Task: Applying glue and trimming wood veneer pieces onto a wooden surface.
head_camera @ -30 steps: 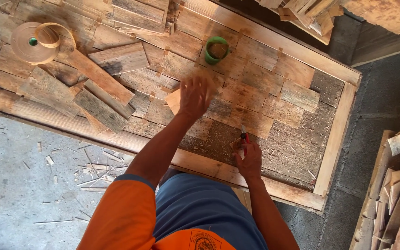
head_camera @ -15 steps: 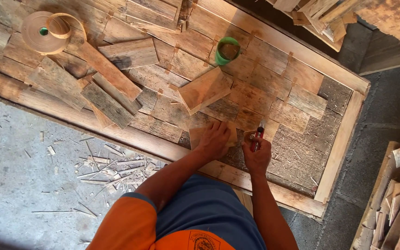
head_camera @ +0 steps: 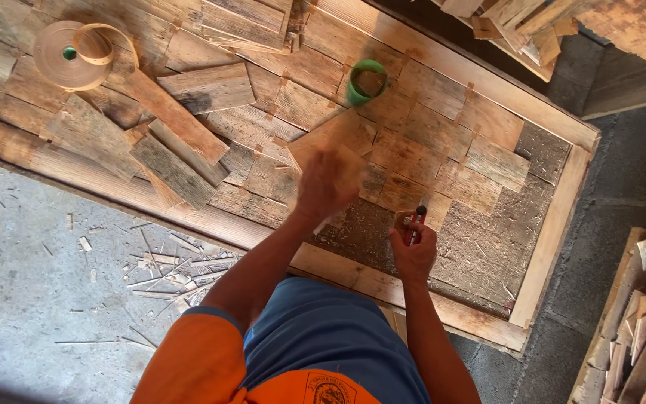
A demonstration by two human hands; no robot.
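Veneer roll [head_camera: 69,54] at 10 o'clock. Left hand [head_camera: 328,183], blurred, grips wood piece [head_camera: 338,146] over framed panel [head_camera: 555,224]; fitting step judged. Right hand [head_camera: 413,251] closed round red-black tool [head_camera: 416,223]. Next calls for seating piece beside bare patch [head_camera: 480,251], 4 o'clock.

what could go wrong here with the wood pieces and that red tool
The left hand is blurred in motion over a loose wood piece, so the piece may land crooked or nudge the fitted pieces beside it. The right hand grips a red tool near the left hand; a slip might nick it. Rough boards could give splinters.
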